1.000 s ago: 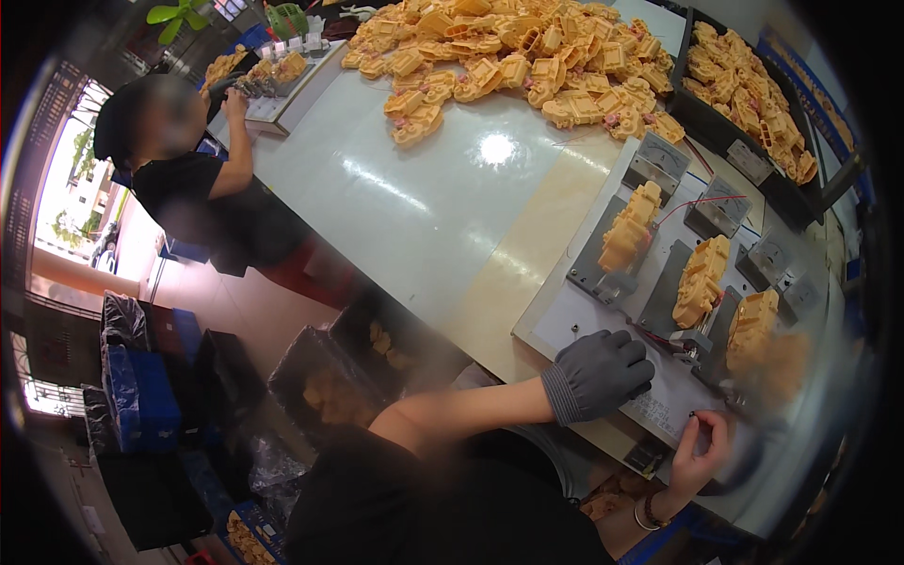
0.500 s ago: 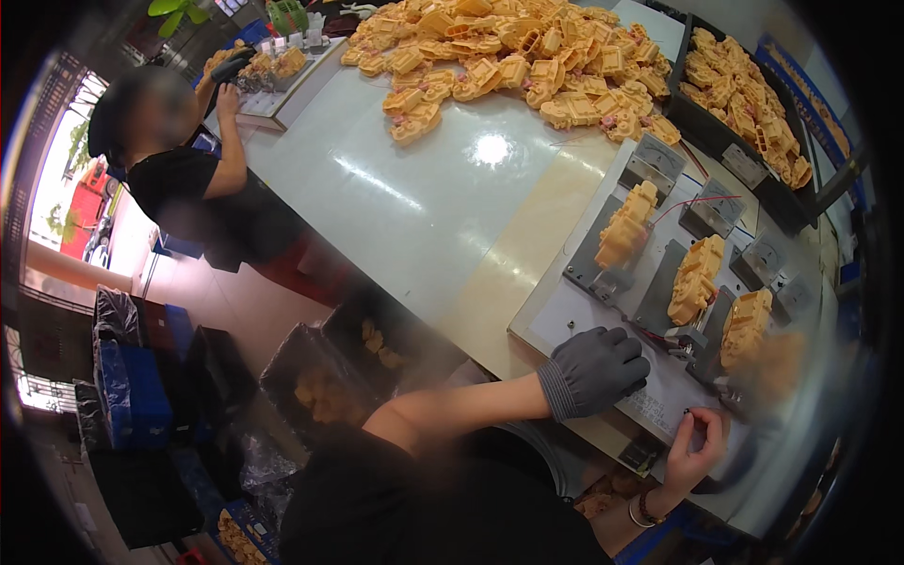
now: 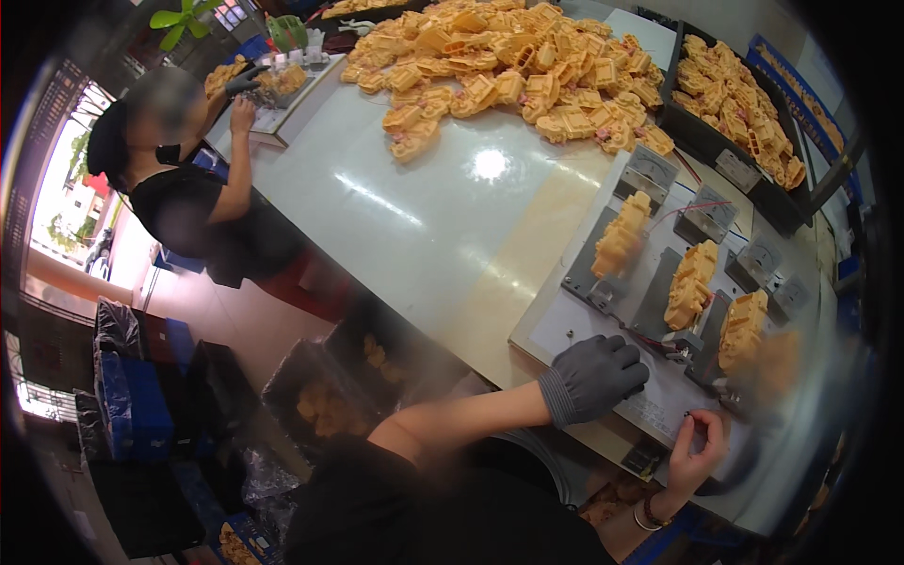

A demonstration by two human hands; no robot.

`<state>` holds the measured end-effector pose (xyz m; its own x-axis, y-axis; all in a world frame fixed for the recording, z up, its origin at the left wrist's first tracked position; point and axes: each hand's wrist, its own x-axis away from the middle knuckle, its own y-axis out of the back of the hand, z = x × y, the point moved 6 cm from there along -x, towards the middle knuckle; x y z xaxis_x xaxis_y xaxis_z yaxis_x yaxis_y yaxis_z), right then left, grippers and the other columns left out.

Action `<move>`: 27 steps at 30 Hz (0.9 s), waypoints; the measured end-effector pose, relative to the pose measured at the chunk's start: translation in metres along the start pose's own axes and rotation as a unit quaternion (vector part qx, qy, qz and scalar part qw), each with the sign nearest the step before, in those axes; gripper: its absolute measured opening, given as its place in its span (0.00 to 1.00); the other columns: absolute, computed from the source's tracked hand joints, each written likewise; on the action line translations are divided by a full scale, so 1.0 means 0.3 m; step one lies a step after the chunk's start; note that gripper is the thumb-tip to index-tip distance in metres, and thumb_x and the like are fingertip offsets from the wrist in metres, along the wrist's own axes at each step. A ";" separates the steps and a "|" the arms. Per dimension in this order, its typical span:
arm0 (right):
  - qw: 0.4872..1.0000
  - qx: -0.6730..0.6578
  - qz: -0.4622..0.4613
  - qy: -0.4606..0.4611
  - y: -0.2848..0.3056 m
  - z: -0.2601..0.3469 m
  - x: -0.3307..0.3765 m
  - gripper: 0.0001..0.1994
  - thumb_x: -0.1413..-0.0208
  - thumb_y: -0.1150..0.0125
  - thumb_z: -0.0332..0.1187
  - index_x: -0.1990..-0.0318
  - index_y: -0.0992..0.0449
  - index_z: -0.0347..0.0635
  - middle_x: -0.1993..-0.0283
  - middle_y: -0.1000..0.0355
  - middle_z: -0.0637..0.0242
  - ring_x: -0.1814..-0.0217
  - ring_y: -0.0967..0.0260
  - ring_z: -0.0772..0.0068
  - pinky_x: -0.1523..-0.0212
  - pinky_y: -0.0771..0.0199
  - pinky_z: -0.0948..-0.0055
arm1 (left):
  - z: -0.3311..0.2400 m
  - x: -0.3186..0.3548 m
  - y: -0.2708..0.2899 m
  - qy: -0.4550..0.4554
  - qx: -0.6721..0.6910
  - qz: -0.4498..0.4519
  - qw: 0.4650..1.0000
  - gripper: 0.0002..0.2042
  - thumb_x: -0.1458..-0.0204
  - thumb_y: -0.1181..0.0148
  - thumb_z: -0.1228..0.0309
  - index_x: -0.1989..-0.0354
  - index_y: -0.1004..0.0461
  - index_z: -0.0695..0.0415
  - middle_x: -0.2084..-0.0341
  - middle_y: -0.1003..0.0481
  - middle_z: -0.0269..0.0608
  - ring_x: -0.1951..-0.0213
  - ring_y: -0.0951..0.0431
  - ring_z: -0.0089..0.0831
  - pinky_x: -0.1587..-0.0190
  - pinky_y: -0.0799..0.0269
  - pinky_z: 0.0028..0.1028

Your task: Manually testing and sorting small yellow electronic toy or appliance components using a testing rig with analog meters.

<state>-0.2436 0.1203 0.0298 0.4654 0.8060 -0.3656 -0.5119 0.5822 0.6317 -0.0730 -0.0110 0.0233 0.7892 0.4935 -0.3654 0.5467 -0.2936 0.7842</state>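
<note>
My left hand (image 3: 599, 379), in a grey knit glove, rests over the front of a white board with its fingers curled down. What lies under those fingers is hidden. To its right, my bare right hand (image 3: 699, 448) pinches a small dark piece (image 3: 688, 415) between thumb and fingertip, too small to name. Beyond both hands, yellow plastic housings sit in grey fixtures: a left one (image 3: 621, 235), a middle one (image 3: 692, 284) and a right one (image 3: 743, 330). Another yellow shape at the far right is blurred. Small clear-faced meters (image 3: 708, 213) stand behind the fixtures.
A large heap of yellow housings (image 3: 508, 71) covers the table's far side. A black crate (image 3: 725, 155) of similar parts stands at the back right. Across the table at left, a co-worker (image 3: 188, 179) handles parts at another board. Bins (image 3: 320, 400) stand on the floor beside the table.
My hands keep nearly the same place and pose; the view has shifted slightly. The co-worker's hands and head have moved a little at the far board.
</note>
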 end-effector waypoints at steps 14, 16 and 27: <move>1.000 0.004 -0.005 -0.008 -0.005 -0.071 0.018 0.02 0.47 0.45 0.21 0.66 0.30 0.32 0.66 0.34 0.60 0.67 0.36 0.68 0.66 0.34 0.75 | 0.005 -0.007 -0.001 -0.019 0.002 -0.025 0.999 0.07 0.56 0.43 0.67 0.68 0.28 0.52 0.71 0.29 0.36 0.67 0.26 0.37 0.65 0.30 0.34; 1.000 0.001 -0.003 -0.015 -0.003 -0.070 0.019 0.02 0.47 0.44 0.21 0.66 0.29 0.32 0.66 0.34 0.61 0.67 0.36 0.68 0.66 0.34 0.75 | 0.003 -0.006 0.003 -0.027 -0.003 -0.037 0.999 0.07 0.56 0.42 0.67 0.68 0.28 0.52 0.72 0.29 0.36 0.67 0.26 0.37 0.66 0.29 0.34; 0.999 -0.030 -0.007 -0.015 0.006 -0.073 0.022 0.02 0.48 0.43 0.20 0.67 0.30 0.32 0.67 0.34 0.60 0.66 0.35 0.67 0.64 0.35 0.75 | 0.019 -0.017 0.010 0.009 0.060 -0.028 0.998 0.08 0.56 0.40 0.69 0.67 0.28 0.52 0.71 0.29 0.39 0.66 0.26 0.41 0.65 0.28 0.37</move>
<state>-0.2572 0.1289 0.0134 0.4948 0.7941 -0.3529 -0.5467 0.6002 0.5839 -0.0738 -0.0191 0.0246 0.7522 0.5259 -0.3970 0.6201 -0.3612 0.6965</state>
